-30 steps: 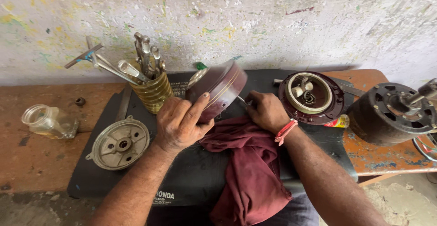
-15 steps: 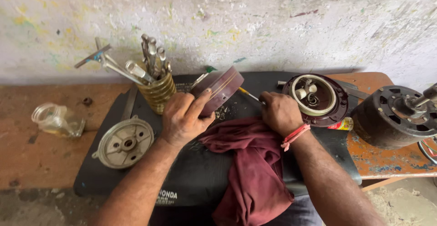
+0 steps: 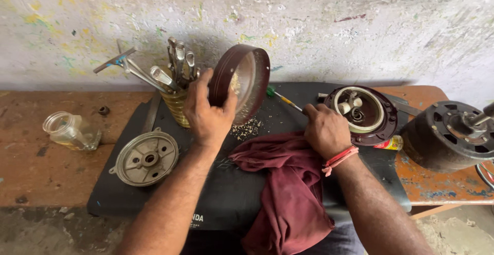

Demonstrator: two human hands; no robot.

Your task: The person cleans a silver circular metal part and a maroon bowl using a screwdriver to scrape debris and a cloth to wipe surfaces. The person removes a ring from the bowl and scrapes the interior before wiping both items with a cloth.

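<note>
**Round housing tipped on edge, tool at its mouth**

From the head camera, looking down: my left hand (image 3: 208, 113) is closed around the rim of a dark maroon round housing (image 3: 242, 83), holding it tilted up on its edge above the black mat (image 3: 154, 193), open side turned to the right. Pale crumbs lie on the mat just under it. My right hand (image 3: 325, 130) is wrapped shut around a thin screwdriver (image 3: 282, 99), whose green tip sits at the housing's lower rim. A red band circles my right wrist. A maroon cloth (image 3: 288, 188) lies on the mat between my forearms. Behind my left hand stands a yellow cup of wrenches (image 3: 177, 83). Left of my forearm rests a grey metal end cover (image 3: 146, 158); farther left, a small glass jar (image 3: 69, 130) on the wooden bench. Right of my right hand sits another round housing with a cream ring (image 3: 360, 113), then a black motor body (image 3: 445, 137).
</note>
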